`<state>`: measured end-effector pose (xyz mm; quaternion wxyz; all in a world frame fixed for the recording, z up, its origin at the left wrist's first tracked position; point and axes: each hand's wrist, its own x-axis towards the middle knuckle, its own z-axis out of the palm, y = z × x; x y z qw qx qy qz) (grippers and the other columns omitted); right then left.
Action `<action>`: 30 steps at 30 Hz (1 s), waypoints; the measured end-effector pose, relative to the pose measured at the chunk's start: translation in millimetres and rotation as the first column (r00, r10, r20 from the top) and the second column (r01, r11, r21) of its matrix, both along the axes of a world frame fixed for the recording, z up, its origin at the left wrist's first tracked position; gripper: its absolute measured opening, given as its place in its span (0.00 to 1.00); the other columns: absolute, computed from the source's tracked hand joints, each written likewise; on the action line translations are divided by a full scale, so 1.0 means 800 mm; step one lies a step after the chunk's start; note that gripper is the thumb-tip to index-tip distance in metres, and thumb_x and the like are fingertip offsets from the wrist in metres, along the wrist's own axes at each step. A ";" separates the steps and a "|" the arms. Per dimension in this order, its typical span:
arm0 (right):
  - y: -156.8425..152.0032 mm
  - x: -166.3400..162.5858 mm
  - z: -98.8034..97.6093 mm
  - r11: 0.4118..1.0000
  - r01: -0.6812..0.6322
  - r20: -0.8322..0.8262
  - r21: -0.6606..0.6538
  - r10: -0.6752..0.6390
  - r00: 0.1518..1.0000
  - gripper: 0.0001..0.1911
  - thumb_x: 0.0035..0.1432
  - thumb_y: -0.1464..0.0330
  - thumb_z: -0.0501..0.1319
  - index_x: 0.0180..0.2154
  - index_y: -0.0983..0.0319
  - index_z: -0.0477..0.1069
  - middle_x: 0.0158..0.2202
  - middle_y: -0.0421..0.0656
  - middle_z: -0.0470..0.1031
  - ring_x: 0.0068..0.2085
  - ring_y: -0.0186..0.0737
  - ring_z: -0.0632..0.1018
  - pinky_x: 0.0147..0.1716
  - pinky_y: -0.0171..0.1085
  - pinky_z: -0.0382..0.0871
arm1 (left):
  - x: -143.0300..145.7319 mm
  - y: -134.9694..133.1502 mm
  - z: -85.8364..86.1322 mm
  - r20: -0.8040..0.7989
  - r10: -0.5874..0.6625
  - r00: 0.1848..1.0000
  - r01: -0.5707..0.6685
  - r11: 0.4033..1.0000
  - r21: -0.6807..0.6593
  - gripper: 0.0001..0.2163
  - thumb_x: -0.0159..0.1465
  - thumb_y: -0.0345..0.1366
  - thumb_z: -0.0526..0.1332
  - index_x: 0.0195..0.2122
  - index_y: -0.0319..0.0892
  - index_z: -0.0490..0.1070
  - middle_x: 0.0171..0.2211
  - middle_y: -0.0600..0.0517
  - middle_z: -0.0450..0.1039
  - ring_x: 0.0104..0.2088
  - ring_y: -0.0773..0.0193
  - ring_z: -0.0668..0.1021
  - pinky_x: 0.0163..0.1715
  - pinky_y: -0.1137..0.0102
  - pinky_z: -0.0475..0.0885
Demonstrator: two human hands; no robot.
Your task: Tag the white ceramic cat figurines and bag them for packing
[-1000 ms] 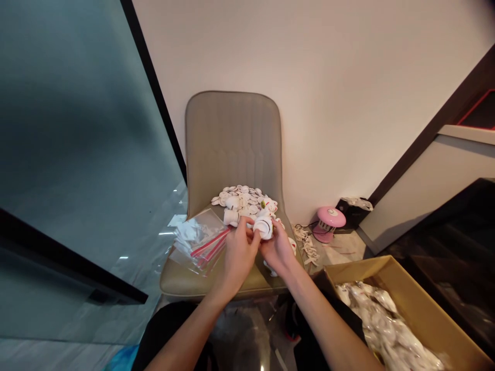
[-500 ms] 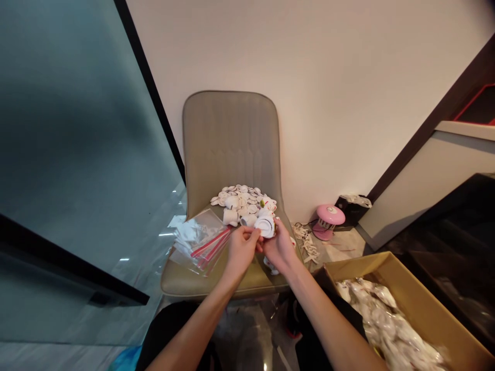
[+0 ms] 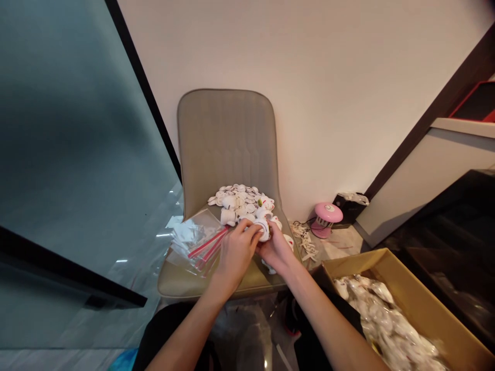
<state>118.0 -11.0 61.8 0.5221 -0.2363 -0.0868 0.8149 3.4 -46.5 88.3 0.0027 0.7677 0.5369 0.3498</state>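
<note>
Over the front of the chair seat, my right hand (image 3: 276, 249) is closed around a small white figurine (image 3: 263, 230). Its round underside faces up and toward me. My left hand (image 3: 240, 246) presses its fingers against that underside, partly covering it. Just behind, several white figurines (image 3: 265, 202) with red and green marks stand or lie on the seat. A pile of flat white discs (image 3: 240, 193) lies against the chair back. Left of my left hand are clear zip bags (image 3: 201, 239) with red strips.
The olive chair (image 3: 228, 139) stands against a wall, beside a glass door (image 3: 77, 154). On the floor at right are a pink lamp-like device (image 3: 327, 219), white strips (image 3: 305, 239) and a cardboard box (image 3: 359, 262) of plastic-wrapped white items (image 3: 390, 319).
My left hand has moved up over the figurine's underside, fingers now covering much of it. The figurine is turned more sideways in my right hand. The view has shifted slightly.
</note>
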 end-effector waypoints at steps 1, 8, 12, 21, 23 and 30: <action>0.000 0.000 -0.001 1.000 -0.006 0.008 -0.007 0.006 1.000 0.10 0.63 0.66 0.57 0.41 0.61 0.74 0.33 0.39 0.81 0.28 0.33 0.77 0.29 0.32 0.72 | -0.001 0.001 -0.001 -0.030 -0.003 1.000 0.003 1.000 0.009 0.08 0.68 0.34 0.57 0.44 0.46 0.75 0.42 0.49 0.74 0.38 0.62 0.78 0.39 0.69 0.70; -0.002 0.002 -0.001 0.998 -0.056 0.019 -0.018 0.057 0.998 0.11 0.65 0.63 0.54 0.37 0.61 0.73 0.29 0.39 0.79 0.26 0.33 0.76 0.28 0.32 0.71 | -0.004 0.000 -0.004 -0.032 -0.052 0.998 0.054 0.996 0.075 0.09 0.70 0.34 0.55 0.45 0.44 0.73 0.43 0.49 0.74 0.40 0.63 0.77 0.41 0.69 0.71; -0.002 0.001 -0.003 0.998 -0.065 0.006 -0.018 0.065 0.998 0.10 0.63 0.64 0.56 0.39 0.61 0.74 0.30 0.39 0.80 0.26 0.33 0.75 0.27 0.31 0.71 | -0.002 0.000 -0.006 -0.029 -0.053 0.998 0.055 0.996 0.071 0.09 0.70 0.34 0.55 0.45 0.44 0.74 0.43 0.49 0.74 0.39 0.63 0.78 0.42 0.69 0.71; -0.002 0.000 -0.001 0.998 -0.060 0.020 -0.032 0.060 0.998 0.10 0.63 0.64 0.56 0.38 0.61 0.74 0.29 0.38 0.79 0.25 0.32 0.75 0.29 0.32 0.71 | -0.001 -0.002 -0.004 -0.115 -0.024 0.993 0.028 0.999 0.032 0.09 0.71 0.35 0.53 0.45 0.44 0.73 0.44 0.48 0.74 0.39 0.62 0.78 0.40 0.68 0.71; -0.002 0.000 -0.002 0.998 -0.056 0.013 -0.029 0.056 0.998 0.10 0.63 0.64 0.57 0.39 0.61 0.74 0.30 0.38 0.80 0.26 0.32 0.76 0.30 0.32 0.72 | -0.002 -0.002 -0.004 -0.129 -0.020 0.991 0.025 0.999 0.038 0.09 0.70 0.35 0.53 0.45 0.45 0.73 0.44 0.48 0.74 0.39 0.61 0.78 0.40 0.68 0.70; -0.002 -0.005 -0.011 0.999 -0.037 0.039 -0.015 0.038 0.999 0.09 0.62 0.64 0.57 0.37 0.61 0.74 0.28 0.38 0.79 0.25 0.32 0.75 0.26 0.31 0.70 | 0.000 0.001 -0.006 -0.046 -0.033 0.998 0.033 0.999 -0.007 0.08 0.69 0.32 0.55 0.43 0.44 0.74 0.42 0.48 0.74 0.39 0.62 0.77 0.40 0.69 0.70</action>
